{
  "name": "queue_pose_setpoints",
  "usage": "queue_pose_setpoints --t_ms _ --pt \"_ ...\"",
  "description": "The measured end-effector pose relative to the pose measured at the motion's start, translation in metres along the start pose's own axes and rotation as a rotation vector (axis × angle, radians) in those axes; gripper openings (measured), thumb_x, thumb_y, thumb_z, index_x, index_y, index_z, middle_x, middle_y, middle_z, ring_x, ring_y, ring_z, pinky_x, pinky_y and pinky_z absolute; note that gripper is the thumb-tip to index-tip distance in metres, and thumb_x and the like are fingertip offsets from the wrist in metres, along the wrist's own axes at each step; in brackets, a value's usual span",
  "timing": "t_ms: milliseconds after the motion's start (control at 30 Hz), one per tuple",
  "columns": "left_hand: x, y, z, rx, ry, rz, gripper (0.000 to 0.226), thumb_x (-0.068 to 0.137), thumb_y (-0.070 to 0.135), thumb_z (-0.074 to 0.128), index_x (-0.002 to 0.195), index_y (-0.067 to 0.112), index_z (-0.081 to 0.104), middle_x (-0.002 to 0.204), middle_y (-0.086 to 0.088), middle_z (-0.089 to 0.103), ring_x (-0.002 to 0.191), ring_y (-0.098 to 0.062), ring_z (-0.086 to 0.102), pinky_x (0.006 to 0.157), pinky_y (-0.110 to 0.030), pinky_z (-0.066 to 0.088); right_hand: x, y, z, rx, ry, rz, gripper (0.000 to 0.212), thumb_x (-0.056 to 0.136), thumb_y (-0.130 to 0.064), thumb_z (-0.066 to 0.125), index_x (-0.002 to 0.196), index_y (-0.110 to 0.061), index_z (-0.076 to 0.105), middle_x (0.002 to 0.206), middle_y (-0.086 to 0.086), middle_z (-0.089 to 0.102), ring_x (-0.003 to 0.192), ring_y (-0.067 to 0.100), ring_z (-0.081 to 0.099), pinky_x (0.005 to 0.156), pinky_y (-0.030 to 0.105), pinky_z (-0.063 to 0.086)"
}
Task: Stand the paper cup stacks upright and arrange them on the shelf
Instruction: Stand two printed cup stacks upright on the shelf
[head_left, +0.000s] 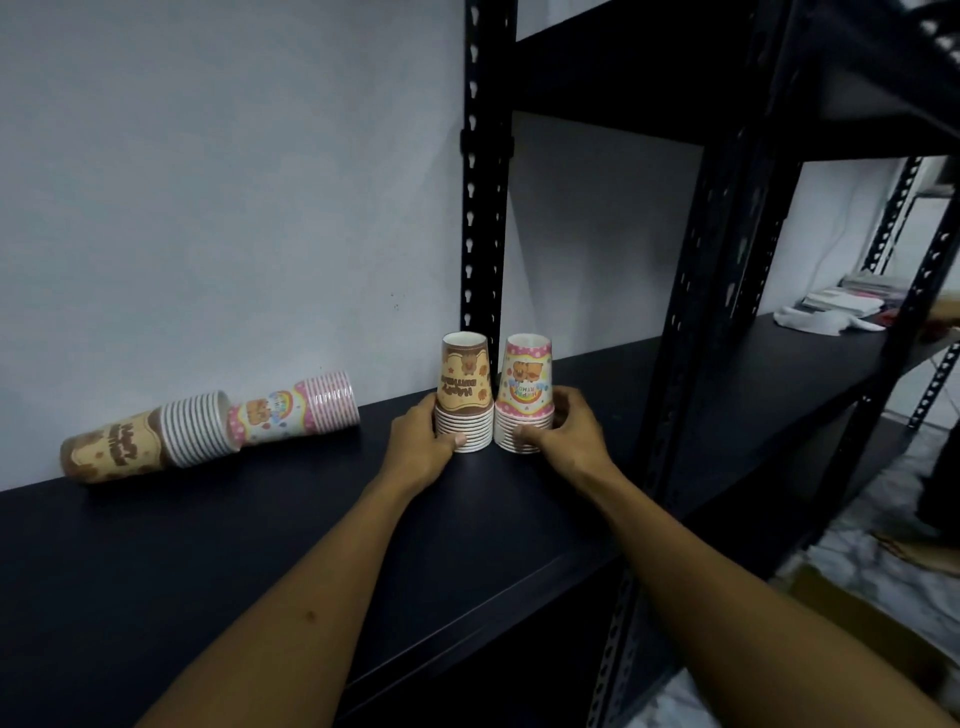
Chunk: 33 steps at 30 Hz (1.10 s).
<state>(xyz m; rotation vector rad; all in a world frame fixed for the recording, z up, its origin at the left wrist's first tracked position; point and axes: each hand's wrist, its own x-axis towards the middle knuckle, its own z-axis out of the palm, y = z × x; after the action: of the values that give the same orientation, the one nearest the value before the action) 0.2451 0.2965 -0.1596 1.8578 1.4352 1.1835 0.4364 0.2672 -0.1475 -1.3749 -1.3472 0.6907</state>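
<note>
— Hands?
— My left hand (423, 444) grips the brown stack (466, 397), right hand (563, 431) grips the pink stack (523, 400). Both stand rims-down, touching, on the shelf (260, 545).
— Others?
— Two stacks (208, 434) lie sideways, left, by the wall.
</note>
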Motion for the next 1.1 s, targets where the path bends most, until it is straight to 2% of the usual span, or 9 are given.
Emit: queue_pose_setpoints --t_ms 300,667,933,1100 --pt "-0.005 -0.007 -0.001 -0.037 0.01 -0.008 0.054 0.081 0.015 0.074 0.131 0.013 0.056 0.124 -0.004 0.066 0.111 -0.017 0.062 0.097 -0.026 0.046 -0.008 0.0 0.002 -0.011 0.038 -0.027 0.067 0.075 -0.011 0.079 0.133 -0.014 0.046 0.129 0.005 0.06 0.101 0.01 0.056 0.082 0.021 0.045" --pt "-0.006 -0.006 0.0 -0.008 0.01 -0.009 0.052 0.083 0.016 0.071 0.132 0.013 0.055 0.127 -0.006 0.064 0.117 -0.021 0.059 0.103 -0.032 0.045 -0.01 0.001 0.003 -0.063 0.023 -0.067 0.068 0.077 -0.011 0.077 0.137 -0.013 0.044 0.132 0.007 0.058 0.104 0.009 0.053 0.089 0.023 0.044" --pt "-0.005 -0.007 0.001 0.013 0.019 -0.007 0.053 0.083 0.016 0.072 0.133 0.011 0.054 0.127 -0.008 0.064 0.116 -0.022 0.06 0.102 -0.032 0.046 -0.009 0.002 0.003 -0.067 0.025 -0.074 0.068 0.077 -0.009 0.077 0.137 -0.013 0.044 0.132 0.008 0.058 0.107 0.011 0.055 0.088 0.023 0.045" --pt "-0.005 -0.008 0.001 0.023 0.008 -0.007 0.053 0.084 0.017 0.071 0.133 0.012 0.054 0.127 -0.006 0.064 0.117 -0.022 0.06 0.103 -0.035 0.046 -0.011 0.0 0.004 -0.084 0.029 -0.075 0.067 0.078 -0.01 0.076 0.137 -0.01 0.045 0.13 0.009 0.059 0.101 0.009 0.054 0.085 0.023 0.045"
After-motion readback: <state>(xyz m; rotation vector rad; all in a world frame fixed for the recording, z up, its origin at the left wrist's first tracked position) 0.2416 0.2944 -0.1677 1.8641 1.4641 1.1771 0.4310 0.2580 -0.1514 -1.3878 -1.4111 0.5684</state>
